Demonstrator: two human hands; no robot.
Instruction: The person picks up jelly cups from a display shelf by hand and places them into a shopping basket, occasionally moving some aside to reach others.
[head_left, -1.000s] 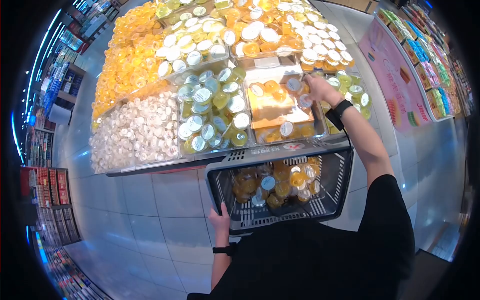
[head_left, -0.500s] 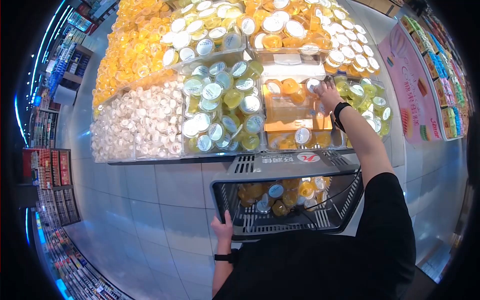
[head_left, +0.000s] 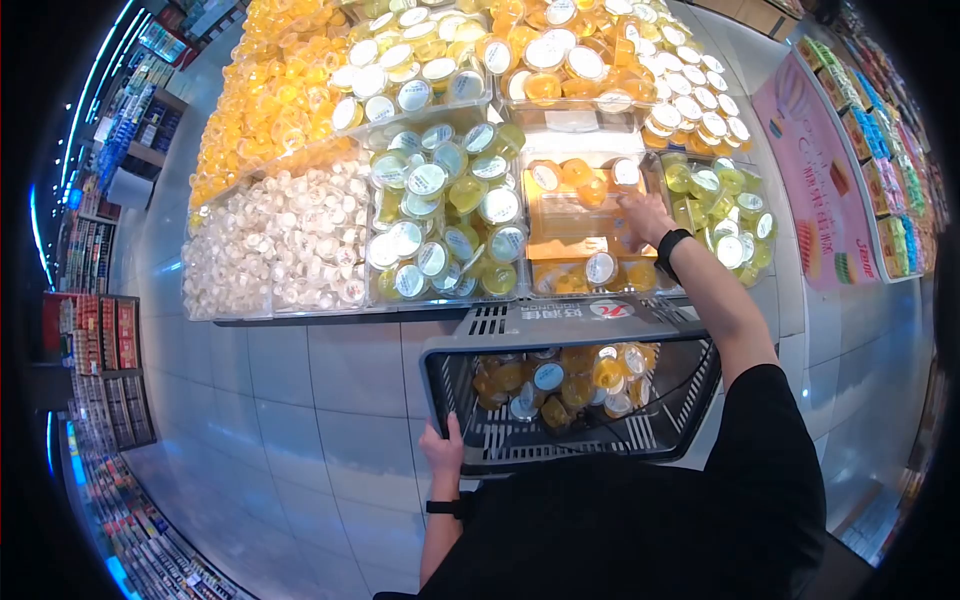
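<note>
My left hand grips the left rim of a dark grey shopping basket, thumb up. Several orange jelly cups with white lids lie inside the basket. My right hand reaches into the right side of a clear bin, fingers apart and pointing left, with nothing visible in them. Just above its fingertips, a few orange jelly cups sit on the bin's orange-looking raised floor. More orange cups lie along the bin's front edge.
Bins of green jelly cups and small whitish cups stand to the left. Another green bin adjoins on the right. Piled orange cups rise behind. A pink display stand is at far right. Tiled floor lies left of the basket.
My right hand has moved down and slightly left within the orange bin, away from the white-lidded cup at its upper right. My left hand stays on the basket.
</note>
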